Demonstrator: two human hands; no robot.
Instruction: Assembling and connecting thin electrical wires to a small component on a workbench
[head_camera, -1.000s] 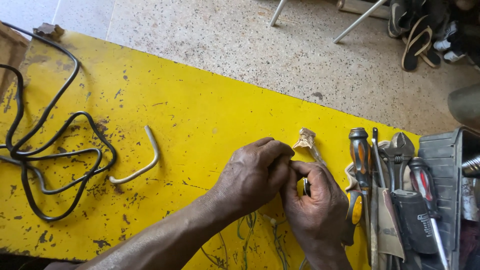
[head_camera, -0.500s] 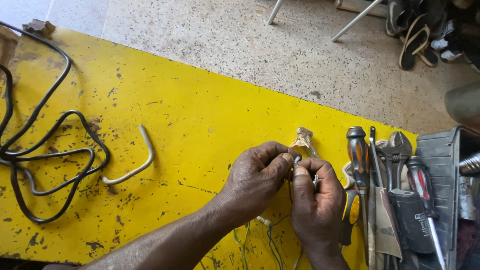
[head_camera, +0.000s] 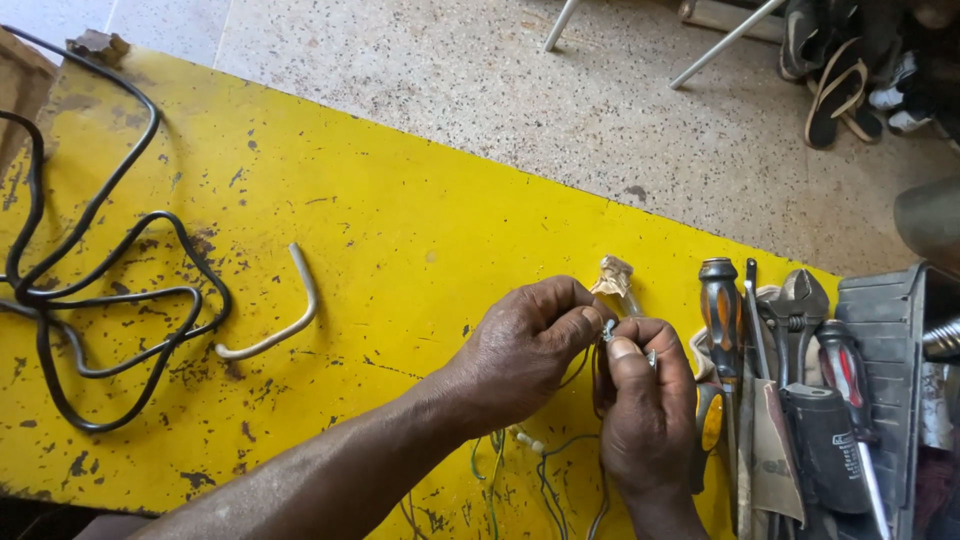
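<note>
Near the front edge of the yellow worktop (head_camera: 400, 230), thin green and grey wires (head_camera: 545, 480) trail from under your hands and run out of frame; their ends cannot be made out. Your left hand (head_camera: 520, 350) comes in from the lower left with the forearm laid across the worktop, thumb and forefinger pinched shut on a small metal part (head_camera: 608, 328). Your right hand (head_camera: 648, 410) rises from the front edge, fingers curled closed, thumb pressed against the same part; its shape is mostly hidden by your fingertips. Just behind them lies a crumpled scrap of beige tape (head_camera: 612, 275). At the right edge, screwdrivers (head_camera: 720, 320) and a wrench (head_camera: 800, 300) lie side by side, partly cut off. Toward the left edge rest a bent white tube (head_camera: 290, 325) and a looped black cable (head_camera: 100, 300).
</note>
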